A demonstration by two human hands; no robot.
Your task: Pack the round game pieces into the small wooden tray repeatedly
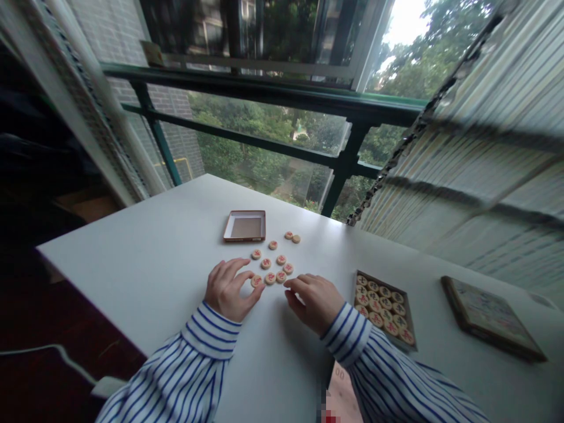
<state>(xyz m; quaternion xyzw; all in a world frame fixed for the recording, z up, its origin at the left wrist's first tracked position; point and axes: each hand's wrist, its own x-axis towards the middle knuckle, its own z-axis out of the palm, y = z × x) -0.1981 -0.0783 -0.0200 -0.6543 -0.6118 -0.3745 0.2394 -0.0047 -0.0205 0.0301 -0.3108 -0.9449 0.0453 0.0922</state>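
Several round wooden game pieces with red characters point(274, 264) lie loose on the white table point(154, 264). My left hand point(229, 291) rests on the table with fingers curled, its fingertips touching the piece point(256, 281) at the left end of the nearest row. My right hand point(312, 299) lies just right of that row, fingers bent, fingertips close to the piece point(281, 277) at its right end. Both sleeves are striped blue and white.
An empty shallow box lid point(245, 226) sits beyond the loose pieces. A box point(384, 308) packed with several pieces lies to the right of my right hand. A folded board point(491, 317) lies far right. Window railing stands behind the table's far edge.
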